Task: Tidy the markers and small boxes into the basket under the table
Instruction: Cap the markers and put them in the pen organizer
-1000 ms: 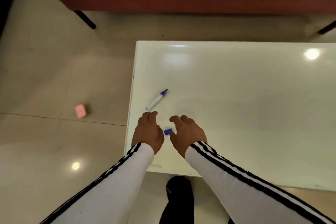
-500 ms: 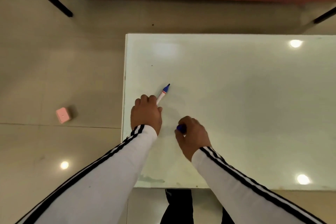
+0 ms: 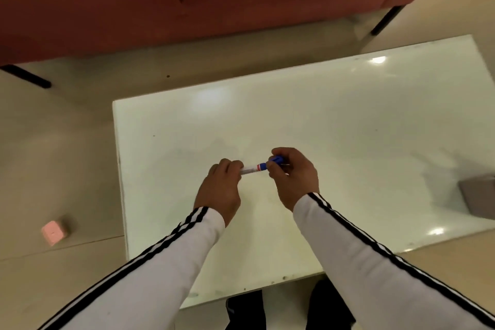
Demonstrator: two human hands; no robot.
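Marker [image 3: 251, 168] sits level, left-to-right, mid-frame above the desk [image 3: 348, 128]. Left hand [image 3: 219, 190] grip pinches the barrel, right hand [image 3: 293, 179] grip curls round the blue cap [image 3: 276, 160] at its right end. My guess: push straight along that axis.

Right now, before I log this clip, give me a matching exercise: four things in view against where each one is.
Things
1. marker
2. blue cap
3. pink box
4. grey object

Places
A. pinched in the right hand
B. at the far right edge of the view
C. gripped by the left hand, over the table
D. on the floor, left of the table

Pairs: 1-C, 2-A, 3-D, 4-B
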